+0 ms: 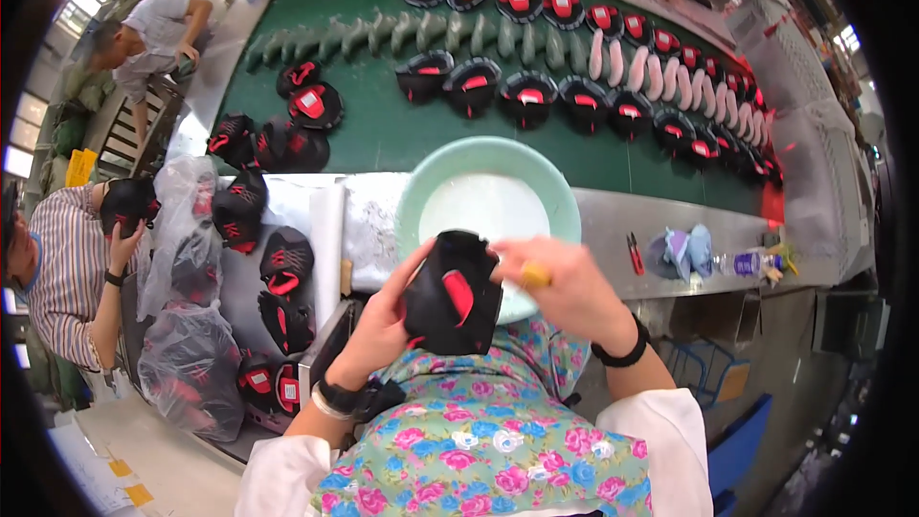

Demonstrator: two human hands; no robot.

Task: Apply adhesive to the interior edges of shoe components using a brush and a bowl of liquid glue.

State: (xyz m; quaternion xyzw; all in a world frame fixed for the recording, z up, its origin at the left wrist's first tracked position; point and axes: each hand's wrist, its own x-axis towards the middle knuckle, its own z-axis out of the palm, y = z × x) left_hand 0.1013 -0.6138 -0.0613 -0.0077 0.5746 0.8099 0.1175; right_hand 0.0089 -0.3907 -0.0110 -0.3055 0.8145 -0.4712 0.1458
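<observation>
Left hand (pixel 381 324) clamped on the left edge of a black shoe upper (pixel 431 314) with a red opening; the upper is tilted over the near rim of a mint-green basin (pixel 566 199) containing white liquid (pixel 476 207). Right hand (pixel 567 289), motion-blurred, is closed around a yellow-handled tool (pixel 535 275) at the upper's right edge; cannot tell whether its tip touches. Basin stands on the steel table (pixel 608 225). Beyond it, rows of black-and-red uppers (pixel 529 101) flank green and pink shoe lasts (pixel 616 65) on a green surface (pixel 369 139).
</observation>
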